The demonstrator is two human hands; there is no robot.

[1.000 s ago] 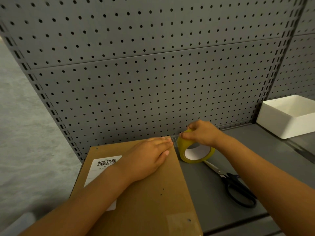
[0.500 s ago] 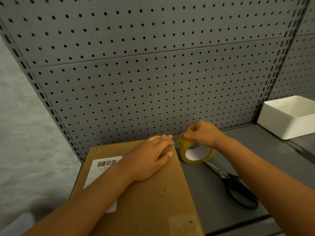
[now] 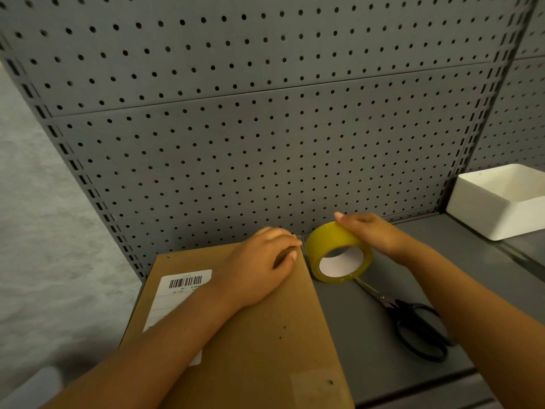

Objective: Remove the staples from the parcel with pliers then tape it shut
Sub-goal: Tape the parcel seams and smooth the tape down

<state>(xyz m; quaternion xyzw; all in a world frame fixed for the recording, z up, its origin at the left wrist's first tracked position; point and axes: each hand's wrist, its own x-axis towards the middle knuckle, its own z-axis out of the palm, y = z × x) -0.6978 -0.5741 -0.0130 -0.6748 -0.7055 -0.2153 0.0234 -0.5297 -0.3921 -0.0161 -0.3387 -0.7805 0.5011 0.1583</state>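
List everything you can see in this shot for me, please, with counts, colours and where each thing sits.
parcel: one, brown cardboard, flat on the shelf at lower left
label: one, white with a barcode, on the parcel's left part
tape roll: one, yellowish clear, on edge just right of the parcel's far corner
scissors: one pair, black handles, on the shelf right of the parcel, blades pointing toward the tape roll
bin: one, white, open top, far right on the shelf
shelf: one, grey metal
pegboard: grey perforated panels behind the shelf
left hand: flat on the parcel's far right corner
right hand: resting over the top of the tape roll
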